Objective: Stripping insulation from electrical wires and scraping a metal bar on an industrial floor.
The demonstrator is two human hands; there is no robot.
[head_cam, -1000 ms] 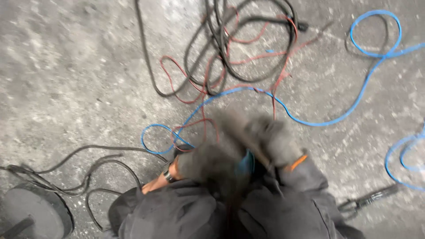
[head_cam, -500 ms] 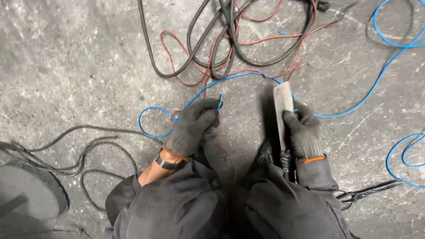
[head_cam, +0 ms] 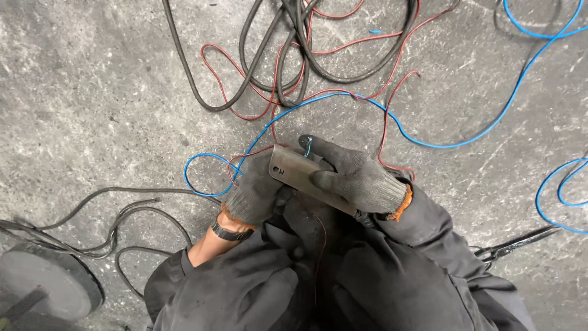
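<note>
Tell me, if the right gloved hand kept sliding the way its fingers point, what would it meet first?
Probably the left hand: the right hand points leftward along the flat metal tool it grips, and the left glove sits at that end.

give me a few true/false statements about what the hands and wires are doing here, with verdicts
1. Both hands wear dark knit gloves. True: left hand, right hand.
2. The right hand holds a flat grey metal piece. True.
3. The metal piece lies alone on the floor. False: it is held between both hands.
4. A blue wire runs across the concrete floor. True.
5. All the wires are yellow. False: they are blue, red and black.
</note>
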